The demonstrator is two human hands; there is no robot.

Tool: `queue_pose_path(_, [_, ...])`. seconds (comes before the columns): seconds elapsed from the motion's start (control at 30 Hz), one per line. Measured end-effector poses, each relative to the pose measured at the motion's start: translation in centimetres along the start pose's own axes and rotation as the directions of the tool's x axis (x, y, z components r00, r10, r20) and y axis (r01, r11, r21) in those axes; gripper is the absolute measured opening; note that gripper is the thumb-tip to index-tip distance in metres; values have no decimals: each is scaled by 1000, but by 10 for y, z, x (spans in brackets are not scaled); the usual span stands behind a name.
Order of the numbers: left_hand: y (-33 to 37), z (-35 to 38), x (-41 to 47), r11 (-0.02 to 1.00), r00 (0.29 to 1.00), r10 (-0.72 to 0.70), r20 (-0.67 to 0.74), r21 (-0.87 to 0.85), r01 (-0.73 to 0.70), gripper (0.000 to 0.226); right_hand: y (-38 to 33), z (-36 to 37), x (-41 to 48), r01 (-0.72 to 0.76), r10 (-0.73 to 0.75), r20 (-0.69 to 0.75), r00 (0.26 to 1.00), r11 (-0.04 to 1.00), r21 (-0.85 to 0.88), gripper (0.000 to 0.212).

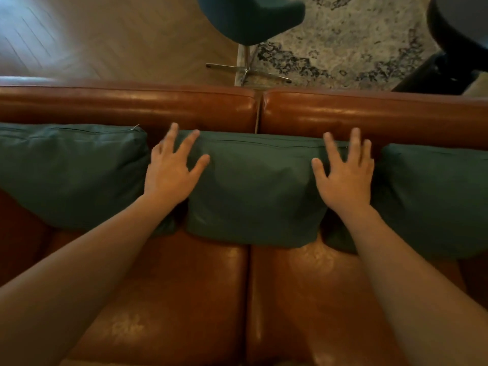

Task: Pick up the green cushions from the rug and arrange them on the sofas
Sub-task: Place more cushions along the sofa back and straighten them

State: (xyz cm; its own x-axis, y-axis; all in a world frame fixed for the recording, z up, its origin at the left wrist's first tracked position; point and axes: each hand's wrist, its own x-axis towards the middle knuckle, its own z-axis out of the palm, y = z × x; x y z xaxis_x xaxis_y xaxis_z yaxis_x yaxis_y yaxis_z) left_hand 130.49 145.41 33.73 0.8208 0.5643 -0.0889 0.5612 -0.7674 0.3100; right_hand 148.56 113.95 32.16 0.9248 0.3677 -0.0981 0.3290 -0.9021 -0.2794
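Note:
Three green cushions lean in a row against the backrest of a brown leather sofa (163, 299). The middle cushion (253, 191) sits over the seam between the two seat pads. My left hand (171, 167) lies flat with fingers spread on its left edge. My right hand (343, 170) lies flat with fingers spread on its right edge. Neither hand grips anything. The left cushion (68, 170) and the right cushion (433, 199) flank it, each touching or nearly touching the middle one.
Beyond the sofa back are a herringbone wood floor (105, 35) and a patterned pale rug (356, 43). A teal swivel chair (250, 17) on a metal star base stands at the rug's edge. A dark round piece of furniture (459, 35) sits at the far right.

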Motion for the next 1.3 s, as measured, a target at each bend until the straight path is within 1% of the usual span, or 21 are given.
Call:
queue_pose_path(0.03, [0,2,-2,980,996,-78,-49,-187,67,74,4,0,-3,-79,91,-63,994,980,182,72])
queue_pose_path(0.07, [0,5,-3,918,984,-173,-50,-371,142,80,7,0,-6,-153,196,-76,978,910,385,78])
queue_pose_path(0.1, [-2,8,-4,824,966,-258,-3,-524,218,86,7,2,-10,-210,276,-36,960,801,560,82])
queue_pose_path(0.13, [-3,12,-4,735,948,-312,64,-616,284,90,6,5,-14,-251,317,27,948,693,676,84])
queue_pose_path(0.17, [-3,17,-4,673,937,-331,114,-667,319,90,4,8,-17,-282,329,86,941,614,738,85])
queue_pose_path(0.23, [-2,21,-4,574,924,-351,154,-744,342,89,1,15,-20,-302,316,143,938,538,787,87])
queue_pose_path(0.27, [-2,22,-3,491,909,-380,169,-796,353,90,1,18,-19,-300,322,146,935,503,811,88])
queue_pose_path(0.33, [0,22,-4,279,873,-424,240,-883,378,87,5,22,-19,-302,356,159,921,395,867,91])
queue_pose_path(0.37, [0,23,-5,221,867,-419,271,-895,387,81,7,23,-19,-298,366,165,916,345,890,91])
queue_pose_path(0.43, [2,26,-8,213,872,-392,293,-893,396,70,5,28,-20,-271,339,159,927,315,910,88])
queue_pose_path(0.6, [-5,31,-4,163,873,-384,301,-909,385,58,-2,35,-7,-204,268,116,956,331,921,83])
queue_pose_path(0.67, [-5,31,-3,144,876,-372,306,-913,381,55,0,35,-3,-203,239,127,963,329,922,85])
queue_pose_path(0.73, [-3,30,-4,106,870,-374,321,-917,384,53,4,35,-3,-201,228,134,964,302,932,89])
queue_pose_path(0.8, [-1,29,-6,59,852,-394,345,-916,398,56,8,36,-6,-201,232,144,962,246,948,92])
queue_pose_path(0.87, [2,32,-9,24,824,-411,391,-898,438,73,10,41,-12,-220,257,170,951,183,958,90])
queue_pose_path(0.93, [8,36,-13,28,811,-399,427,-879,476,83,6,46,-19,-241,261,194,946,165,956,87])
queue_pose_path(0.97, [10,38,-15,30,813,-397,426,-879,475,85,3,47,-22,-251,263,201,944,172,953,82])
queue_pose_path(1.07, [10,44,-18,-3,812,-435,388,-903,430,95,-2,51,-21,-257,283,200,938,177,950,58])
queue_pose_path(1.13, [9,47,-19,0,811,-449,375,-908,420,95,-2,53,-17,-265,288,205,936,186,946,56])
queue_pose_path(1.23, [12,49,-14,15,806,-438,398,-893,449,87,-6,55,-11,-304,309,240,920,178,936,66])
queue_pose_path(1.3, [13,47,-9,18,803,-434,408,-888,460,84,-8,55,-5,-322,307,255,917,191,927,71])
